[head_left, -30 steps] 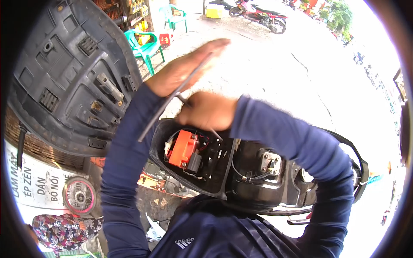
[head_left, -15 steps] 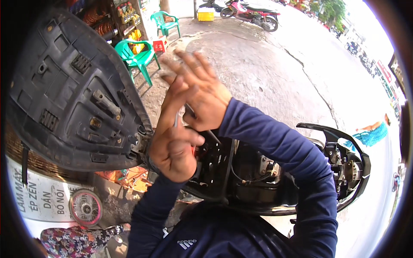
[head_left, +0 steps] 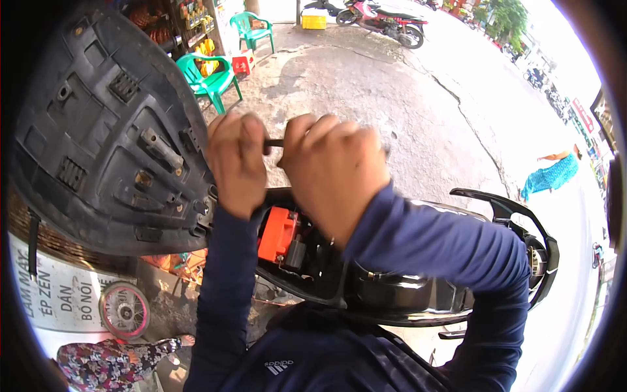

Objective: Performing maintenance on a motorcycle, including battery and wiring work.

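Note:
My left hand [head_left: 238,166] and my right hand [head_left: 336,176] are raised side by side above a scooter, both with fingers curled round a dark rod [head_left: 275,142]. Only a short length of the rod shows between them; the rest is hidden or blurred. Below my hands, the open under-seat compartment [head_left: 317,281] holds an orange-red battery [head_left: 276,234] with a black block beside it. The seat [head_left: 104,124] is tipped up at the left, showing its dark underside. The scooter's rear grab rail [head_left: 470,195] curves round on the right.
Green plastic chairs [head_left: 212,85], a red stool [head_left: 241,65] and a yellow crate [head_left: 313,20] stand beyond, with parked motorbikes [head_left: 385,26]. A loose wheel [head_left: 124,310] and a person in floral clothing [head_left: 98,362] are at lower left. A blue patterned fabric [head_left: 548,176] shows at right.
My hands were crossing, with fingers spread, half a second ago. Now my left hand is higher and further left, and both have closed round the rod side by side.

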Motion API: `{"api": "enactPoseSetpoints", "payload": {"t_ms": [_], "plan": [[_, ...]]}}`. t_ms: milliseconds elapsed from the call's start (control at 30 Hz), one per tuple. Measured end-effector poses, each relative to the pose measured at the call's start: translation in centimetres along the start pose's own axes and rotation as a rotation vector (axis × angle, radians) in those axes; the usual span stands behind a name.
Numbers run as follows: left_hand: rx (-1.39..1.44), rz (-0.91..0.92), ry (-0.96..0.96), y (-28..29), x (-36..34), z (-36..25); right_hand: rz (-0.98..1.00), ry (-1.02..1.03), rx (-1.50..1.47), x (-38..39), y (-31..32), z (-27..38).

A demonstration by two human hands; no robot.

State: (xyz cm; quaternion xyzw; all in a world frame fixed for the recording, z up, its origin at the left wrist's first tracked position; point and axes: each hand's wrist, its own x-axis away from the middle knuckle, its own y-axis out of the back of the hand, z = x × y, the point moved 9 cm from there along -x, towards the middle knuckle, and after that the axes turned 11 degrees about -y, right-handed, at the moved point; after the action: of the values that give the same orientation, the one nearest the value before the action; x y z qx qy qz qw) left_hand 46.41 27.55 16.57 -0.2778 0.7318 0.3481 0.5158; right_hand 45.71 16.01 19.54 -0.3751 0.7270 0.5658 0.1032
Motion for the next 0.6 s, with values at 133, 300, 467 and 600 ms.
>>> {"api": "enactPoseSetpoints", "payload": {"t_ms": [133, 300, 467, 600], "plan": [[0.785, 0.327, 0.147, -4.4, -2.3, 2.7, 0.202, 0.189, -0.222, 1.1, 3.3, 3.1], [0.871, 0.297, 0.358, -3.6, 0.2, 4.3, 0.833, 0.431, -1.209, -4.3, -1.5, -0.4], [0.806, 0.146, 0.218, -1.4, -0.3, 3.9, -0.084, 0.901, -1.085, -2.1, 2.3, 0.3], [0.313, 0.316, -0.440, 0.0, -3.0, -11.6, -0.153, 0.820, -1.429, -2.7, -1.5, -0.1]]}}
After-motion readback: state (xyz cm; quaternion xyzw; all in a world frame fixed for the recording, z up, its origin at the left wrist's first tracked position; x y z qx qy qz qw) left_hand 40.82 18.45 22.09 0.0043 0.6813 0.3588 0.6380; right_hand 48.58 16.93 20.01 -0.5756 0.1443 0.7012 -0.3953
